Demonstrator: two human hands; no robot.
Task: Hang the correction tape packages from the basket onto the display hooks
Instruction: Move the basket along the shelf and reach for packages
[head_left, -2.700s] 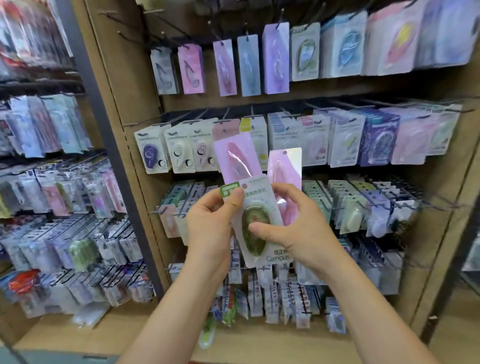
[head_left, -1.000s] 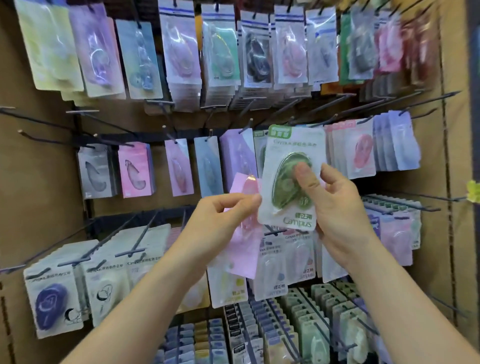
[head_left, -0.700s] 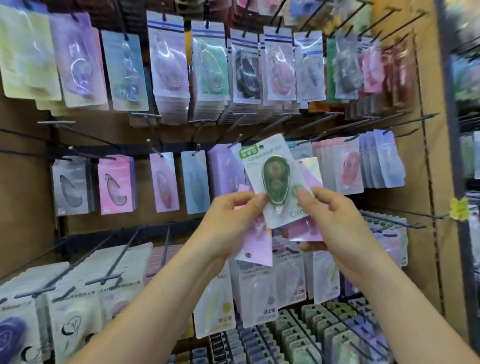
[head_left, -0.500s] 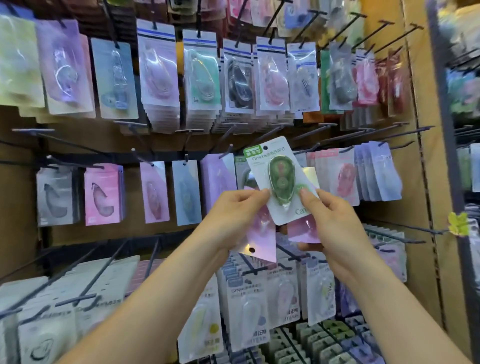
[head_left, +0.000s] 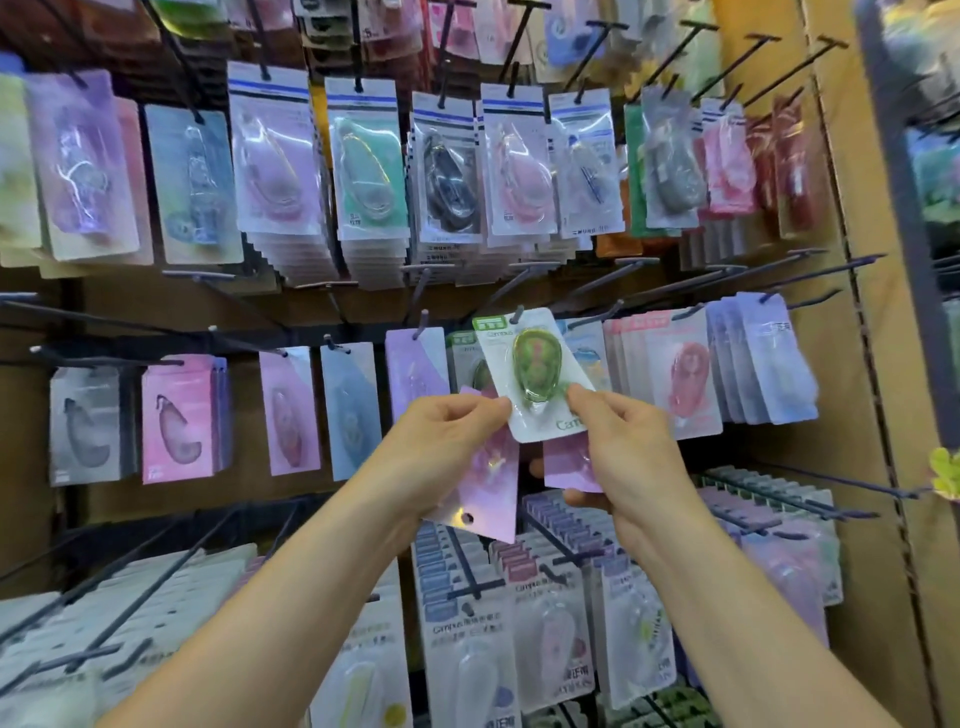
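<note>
A white package with a green correction tape is raised to a dark display hook, whose tip meets the card's top edge. Both hands pinch its lower corners. My left hand also holds a shiny pink package hanging upside down under it. My right hand holds a second pink package beneath its palm. Another green package hangs just behind on the same row. The basket is out of view.
Rows of packaged correction tapes hang on pegs across the brown board, above, left and right. Bare hooks jut out at the upper right. A wooden side panel bounds the display on the right.
The view has tilted up from the lower shelves. Both hands have lifted the green package up and right until its top reached the hook; the pink packages moved with them.
</note>
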